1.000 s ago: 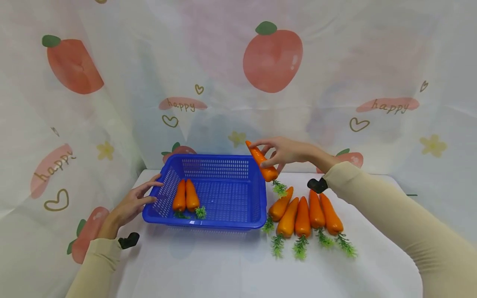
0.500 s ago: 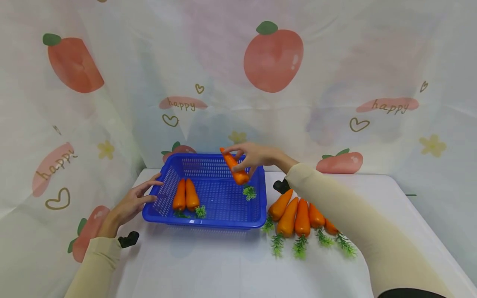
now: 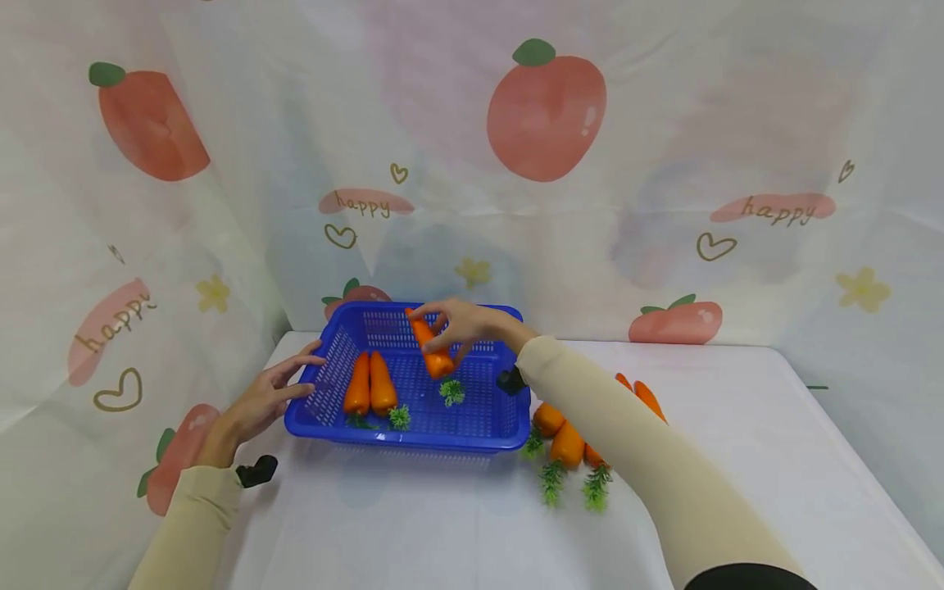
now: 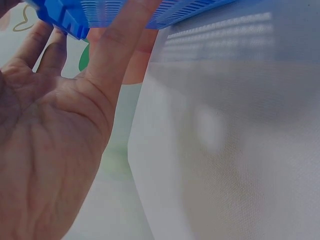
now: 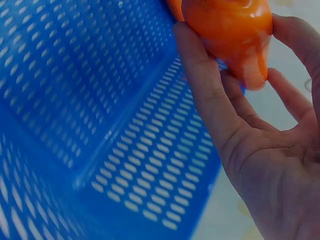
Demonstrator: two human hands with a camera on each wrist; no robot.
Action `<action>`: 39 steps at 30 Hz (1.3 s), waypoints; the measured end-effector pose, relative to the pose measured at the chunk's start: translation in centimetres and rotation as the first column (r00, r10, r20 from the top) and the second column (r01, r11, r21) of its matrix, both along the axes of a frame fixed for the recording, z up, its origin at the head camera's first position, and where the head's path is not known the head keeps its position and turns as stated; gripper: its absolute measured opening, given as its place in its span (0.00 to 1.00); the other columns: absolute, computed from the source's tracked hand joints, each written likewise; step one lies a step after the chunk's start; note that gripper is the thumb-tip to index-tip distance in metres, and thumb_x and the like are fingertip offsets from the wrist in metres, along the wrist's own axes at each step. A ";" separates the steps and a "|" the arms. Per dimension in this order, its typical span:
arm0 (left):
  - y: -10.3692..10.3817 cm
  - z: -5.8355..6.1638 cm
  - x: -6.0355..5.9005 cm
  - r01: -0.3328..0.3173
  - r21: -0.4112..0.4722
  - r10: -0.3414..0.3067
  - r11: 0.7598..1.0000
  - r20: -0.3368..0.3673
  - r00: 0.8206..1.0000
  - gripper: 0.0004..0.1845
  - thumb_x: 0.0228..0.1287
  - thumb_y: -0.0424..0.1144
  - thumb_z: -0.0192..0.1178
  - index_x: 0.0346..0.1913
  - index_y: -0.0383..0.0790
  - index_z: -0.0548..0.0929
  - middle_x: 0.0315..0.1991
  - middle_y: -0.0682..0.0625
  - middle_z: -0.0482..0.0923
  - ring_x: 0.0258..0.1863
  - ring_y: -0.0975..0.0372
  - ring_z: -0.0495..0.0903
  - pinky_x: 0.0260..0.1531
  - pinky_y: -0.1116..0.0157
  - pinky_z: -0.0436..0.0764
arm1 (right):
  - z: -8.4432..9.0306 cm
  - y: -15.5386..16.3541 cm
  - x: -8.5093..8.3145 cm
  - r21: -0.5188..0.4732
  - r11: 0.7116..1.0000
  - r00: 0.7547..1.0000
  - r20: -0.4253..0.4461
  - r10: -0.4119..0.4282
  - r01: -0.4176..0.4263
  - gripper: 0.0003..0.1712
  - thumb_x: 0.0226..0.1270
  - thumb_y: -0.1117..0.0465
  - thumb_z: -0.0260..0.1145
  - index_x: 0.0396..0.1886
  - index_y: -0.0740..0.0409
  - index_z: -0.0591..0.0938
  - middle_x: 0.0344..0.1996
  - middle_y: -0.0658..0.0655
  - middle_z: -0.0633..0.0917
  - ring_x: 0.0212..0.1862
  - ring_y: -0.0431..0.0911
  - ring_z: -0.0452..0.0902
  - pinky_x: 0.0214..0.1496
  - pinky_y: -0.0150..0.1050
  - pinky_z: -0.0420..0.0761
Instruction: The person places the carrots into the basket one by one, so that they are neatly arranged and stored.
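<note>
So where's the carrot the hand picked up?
In the head view, the right hand holds the carrot above the blue basket, right of the two carrots inside.

Basket (image 3: 487,426) right half bare; two carrots (image 3: 369,385) occupy left; walls ring floor.

A white cloth-covered table (image 3: 457,524) fills the foreground. Behind and to both sides hangs a pale, translucent curtain (image 3: 664,123) printed with large red-orange fruits (image 3: 546,111), small yellow flowers (image 3: 861,288), outlined hearts (image 3: 712,245) and pink patches lettered "happy" (image 3: 773,208). Through the left wrist camera, the same white cloth (image 4: 235,150) shows its fine weave, with a blurred fruit print beside it.
</note>
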State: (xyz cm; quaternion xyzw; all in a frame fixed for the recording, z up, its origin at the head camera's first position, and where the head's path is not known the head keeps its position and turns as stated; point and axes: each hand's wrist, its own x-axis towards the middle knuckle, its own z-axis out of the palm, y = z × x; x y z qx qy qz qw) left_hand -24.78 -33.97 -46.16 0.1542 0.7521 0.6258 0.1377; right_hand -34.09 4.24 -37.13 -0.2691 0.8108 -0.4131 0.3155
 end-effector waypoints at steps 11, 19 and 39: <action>-0.1 0.0 -0.1 0.008 0.017 -0.008 1.000 -0.002 1.000 0.27 0.77 0.35 0.56 0.75 0.37 0.66 0.85 0.53 0.37 0.81 0.38 0.37 0.54 0.56 0.84 | -3.6 -3.3 -0.5 -0.009 1.000 0.995 0.102 -0.020 0.021 0.42 0.70 0.62 0.71 0.80 0.50 0.65 0.66 0.68 0.73 0.56 0.57 0.81 0.42 0.51 0.89; 0.0 -0.1 -0.3 -0.004 0.003 0.004 1.000 0.001 1.000 0.28 0.76 0.35 0.57 0.75 0.36 0.66 0.85 0.55 0.38 0.81 0.39 0.38 0.54 0.54 0.84 | -5.7 -5.1 -0.7 0.004 0.999 0.990 0.139 -0.033 0.032 0.41 0.69 0.64 0.71 0.79 0.52 0.66 0.63 0.67 0.76 0.48 0.55 0.85 0.40 0.51 0.89; 0.2 0.2 -0.1 -0.019 0.030 0.019 0.999 0.020 1.000 0.27 0.75 0.33 0.58 0.74 0.36 0.68 0.85 0.53 0.38 0.81 0.39 0.37 0.53 0.59 0.85 | -6.7 -6.8 0.0 0.008 0.998 0.979 0.191 -0.068 0.068 0.38 0.71 0.63 0.70 0.78 0.52 0.68 0.65 0.66 0.74 0.50 0.58 0.83 0.45 0.55 0.88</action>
